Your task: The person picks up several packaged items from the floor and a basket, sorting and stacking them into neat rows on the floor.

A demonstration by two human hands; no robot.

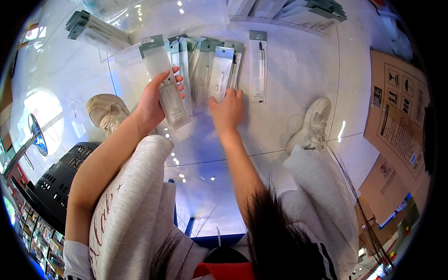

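Note:
My left hand (152,99) is closed around a stack of slim frosted packets (174,105) with green-grey headers; dark brush tips show through the front one. My right hand (229,110) has its thumb and fingers at the lower end of a packet (222,70) that lies over others on the tiled floor. Between the hands, several similar packets (202,73) overlap in a loose fan. To the right of the fan, a single packet (258,66) lies apart, a dark-tipped makeup brush visible inside.
More packets (99,31) are piled at the upper left, others (308,14) at the upper right beside clear plastic. Shoes stand on both sides. Printed cardboard (402,115) lies at the right, a black perforated basket (57,182) at the left.

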